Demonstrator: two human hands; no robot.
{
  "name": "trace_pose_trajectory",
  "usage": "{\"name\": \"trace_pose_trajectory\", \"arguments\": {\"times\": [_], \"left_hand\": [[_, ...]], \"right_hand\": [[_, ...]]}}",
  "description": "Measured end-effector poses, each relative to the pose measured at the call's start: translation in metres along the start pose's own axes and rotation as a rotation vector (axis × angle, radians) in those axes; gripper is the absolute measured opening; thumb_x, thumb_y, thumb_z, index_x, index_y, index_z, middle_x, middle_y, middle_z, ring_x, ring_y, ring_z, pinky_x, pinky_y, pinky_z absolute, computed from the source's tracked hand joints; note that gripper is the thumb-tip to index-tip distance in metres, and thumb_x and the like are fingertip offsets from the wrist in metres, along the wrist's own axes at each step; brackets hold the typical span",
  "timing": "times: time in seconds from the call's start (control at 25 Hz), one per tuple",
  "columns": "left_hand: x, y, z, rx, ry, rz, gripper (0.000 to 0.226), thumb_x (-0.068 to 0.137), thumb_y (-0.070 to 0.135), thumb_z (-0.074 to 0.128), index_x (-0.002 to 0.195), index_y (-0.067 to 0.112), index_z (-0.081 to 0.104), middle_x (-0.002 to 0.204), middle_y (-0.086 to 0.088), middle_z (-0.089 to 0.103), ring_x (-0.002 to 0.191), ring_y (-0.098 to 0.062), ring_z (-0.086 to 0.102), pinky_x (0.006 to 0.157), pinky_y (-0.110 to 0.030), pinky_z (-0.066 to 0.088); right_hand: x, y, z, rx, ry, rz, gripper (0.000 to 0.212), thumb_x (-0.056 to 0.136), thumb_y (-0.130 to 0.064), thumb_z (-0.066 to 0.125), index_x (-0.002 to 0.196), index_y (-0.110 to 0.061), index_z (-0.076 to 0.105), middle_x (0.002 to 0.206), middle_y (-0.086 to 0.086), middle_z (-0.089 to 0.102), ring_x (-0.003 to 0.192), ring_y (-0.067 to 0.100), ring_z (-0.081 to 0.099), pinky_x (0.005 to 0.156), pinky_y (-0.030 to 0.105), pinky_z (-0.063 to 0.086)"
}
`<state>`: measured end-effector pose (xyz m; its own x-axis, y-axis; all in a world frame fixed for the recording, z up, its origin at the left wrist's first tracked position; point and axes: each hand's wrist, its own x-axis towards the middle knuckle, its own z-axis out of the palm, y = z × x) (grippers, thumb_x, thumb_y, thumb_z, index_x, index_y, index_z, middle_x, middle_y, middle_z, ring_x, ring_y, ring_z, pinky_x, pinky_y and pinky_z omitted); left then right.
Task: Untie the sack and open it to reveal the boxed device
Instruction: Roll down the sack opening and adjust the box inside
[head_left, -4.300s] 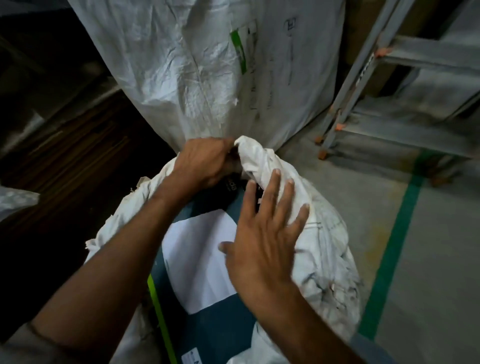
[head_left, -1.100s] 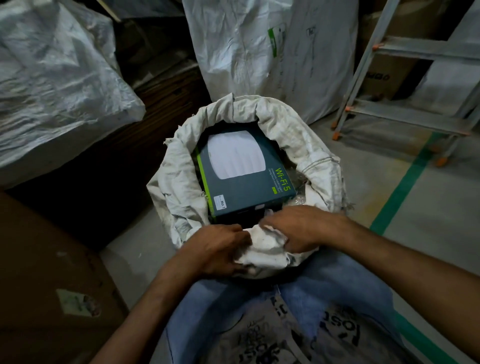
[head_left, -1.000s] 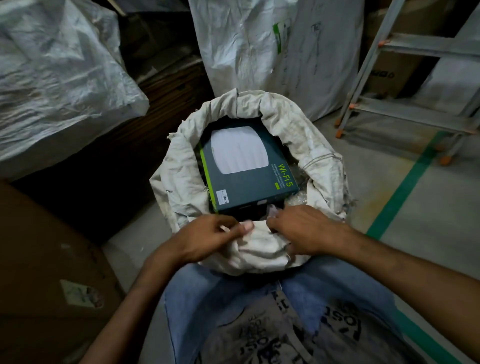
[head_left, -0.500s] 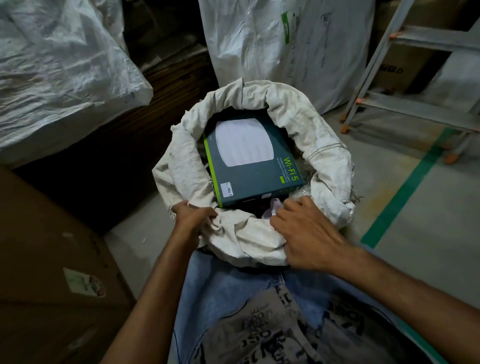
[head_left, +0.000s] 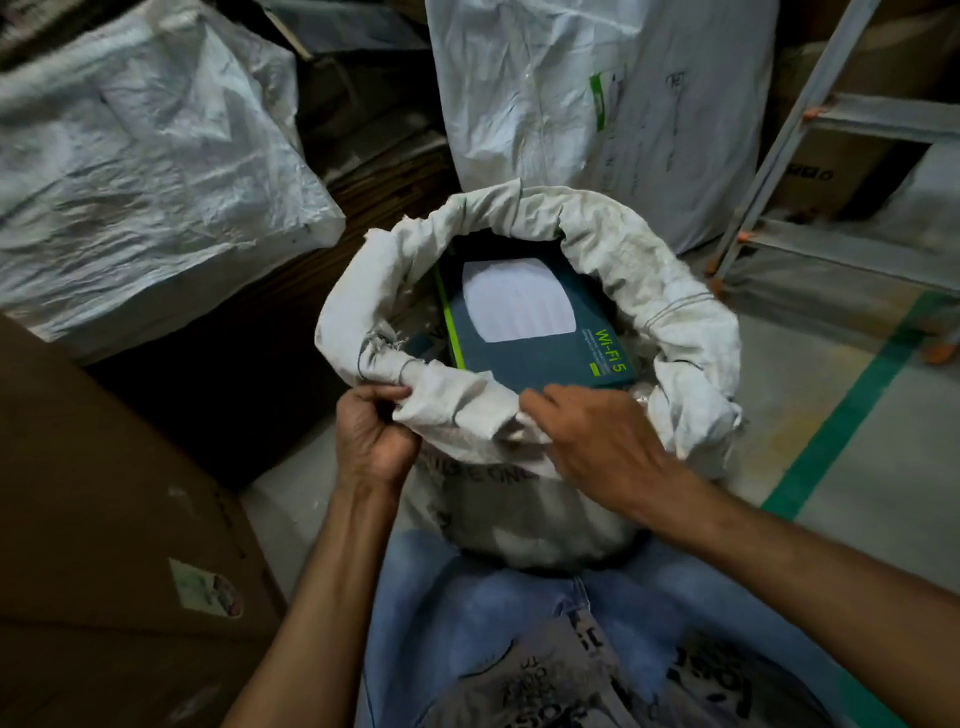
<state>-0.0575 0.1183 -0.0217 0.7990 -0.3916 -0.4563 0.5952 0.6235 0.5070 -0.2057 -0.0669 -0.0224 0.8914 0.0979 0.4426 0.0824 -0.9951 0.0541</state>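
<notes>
A dirty white woven sack (head_left: 670, 291) stands on the floor in front of my knees, its mouth open and its rim rolled down into a thick ring. Inside lies a dark teal box (head_left: 535, 353) with a white rounded panel, a lime-green edge and "Wi-Fi 5" printed on it. My left hand (head_left: 371, 436) grips the near left part of the rolled rim. My right hand (head_left: 597, 441) lies over the near right part of the rim, fingers curled onto the cloth and thumb inside the mouth.
A tall white sack (head_left: 587, 104) stands behind, another bulky one (head_left: 135, 171) at the left. A brown carton (head_left: 104, 519) sits at my near left. An aluminium ladder (head_left: 810, 156) stands at the right, beside a green floor stripe (head_left: 852, 405).
The sack's mouth went from bunched shut to wide open with the box showing. In the last second both hands slid apart along the near rim, pushing it down.
</notes>
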Motion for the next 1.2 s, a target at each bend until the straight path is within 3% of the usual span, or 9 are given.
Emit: {"name": "trace_pose_trajectory", "arguments": {"times": [0.16,0.24,0.36,0.52,0.64,0.84,1.0,1.12,1.2], "left_hand": [[0.005,-0.015,-0.041,0.56,0.293,0.003,0.052,0.046,0.008,0.06,0.098,0.002,0.059,0.088,-0.013,0.061,0.077,-0.026,0.062,0.063,-0.028,0.06],[0.0,-0.016,-0.044,0.805,0.522,0.229,0.091,0.042,0.029,0.07,0.127,0.011,0.045,0.114,-0.008,0.052,0.099,-0.024,0.058,0.08,-0.034,0.057],[0.001,-0.016,-0.017,1.036,0.475,0.432,0.107,0.064,0.06,0.078,0.151,0.019,0.03,0.151,-0.005,0.028,0.137,-0.029,0.04,0.113,-0.049,0.041],[0.035,-0.012,-0.007,1.497,0.422,0.432,0.093,0.081,0.047,0.08,0.153,0.012,0.032,0.155,-0.016,0.039,0.136,-0.037,0.048,0.106,-0.045,0.046],[0.049,-0.003,-0.024,1.355,0.426,0.498,0.046,0.091,0.035,0.072,0.131,0.017,0.06,0.123,-0.011,0.069,0.113,-0.034,0.066,0.088,-0.036,0.052],[0.056,0.016,-0.029,0.589,0.296,0.259,0.018,0.102,0.015,0.061,0.118,0.008,0.066,0.097,-0.012,0.073,0.07,-0.017,0.075,0.06,-0.031,0.062],[0.06,0.023,-0.054,0.259,0.059,-0.016,0.039,0.107,0.02,0.047,0.141,0.002,0.054,0.114,-0.018,0.068,0.097,-0.029,0.067,0.093,-0.049,0.056],[0.065,0.029,-0.062,0.203,0.006,-0.059,0.033,0.107,0.02,0.046,0.132,0.004,0.06,0.11,-0.015,0.071,0.095,-0.026,0.07,0.088,-0.042,0.059],[0.069,0.034,-0.059,0.443,0.039,0.02,0.03,0.105,0.022,0.052,0.132,0.011,0.06,0.121,-0.013,0.071,0.101,-0.024,0.071,0.09,-0.04,0.06]], "right_hand": [[-0.047,-0.042,0.039,-0.113,-0.062,-0.163,0.018,0.08,-0.002,0.059,0.082,-0.02,0.056,0.069,0.003,0.052,0.059,0.025,0.053,0.052,0.038,0.041],[-0.054,-0.048,0.049,-0.12,-0.077,-0.175,0.019,0.079,-0.001,0.057,0.081,-0.019,0.057,0.069,0.004,0.053,0.061,0.025,0.053,0.053,0.038,0.043],[-0.056,-0.059,0.038,-0.056,-0.187,-0.202,0.019,0.073,-0.003,0.052,0.084,-0.016,0.061,0.07,0.005,0.057,0.064,0.026,0.054,0.057,0.037,0.041],[-0.04,-0.052,-0.002,0.08,-0.564,-0.226,0.027,0.067,-0.033,0.06,0.089,-0.018,0.062,0.076,0.006,0.065,0.071,0.03,0.06,0.062,0.038,0.044],[0.009,-0.028,-0.018,0.182,-0.548,0.004,0.04,0.081,-0.044,0.039,0.106,-0.027,0.065,0.1,-0.001,0.07,0.095,0.026,0.064,0.077,0.039,0.05],[0.119,-0.003,0.044,0.265,-0.363,0.084,0.075,0.078,-0.001,0.062,0.147,-0.022,0.044,0.147,0.005,0.049,0.128,0.029,0.045,0.093,0.041,0.044],[0.206,-0.003,0.105,-0.024,-0.388,-0.25,0.103,0.077,-0.018,0.077,0.161,-0.03,0.018,0.169,0.006,0.02,0.15,0.031,0.025,0.111,0.051,0.033],[0.244,-0.011,0.131,-0.138,-0.416,-0.414,0.085,0.081,-0.024,0.072,0.156,-0.031,0.032,0.159,0.003,0.04,0.147,0.028,0.034,0.108,0.055,0.025],[0.258,-0.008,0.134,-0.145,-0.398,-0.465,0.063,0.084,-0.025,0.066,0.143,-0.032,0.047,0.138,0.0,0.058,0.131,0.026,0.052,0.108,0.056,0.022]]}}
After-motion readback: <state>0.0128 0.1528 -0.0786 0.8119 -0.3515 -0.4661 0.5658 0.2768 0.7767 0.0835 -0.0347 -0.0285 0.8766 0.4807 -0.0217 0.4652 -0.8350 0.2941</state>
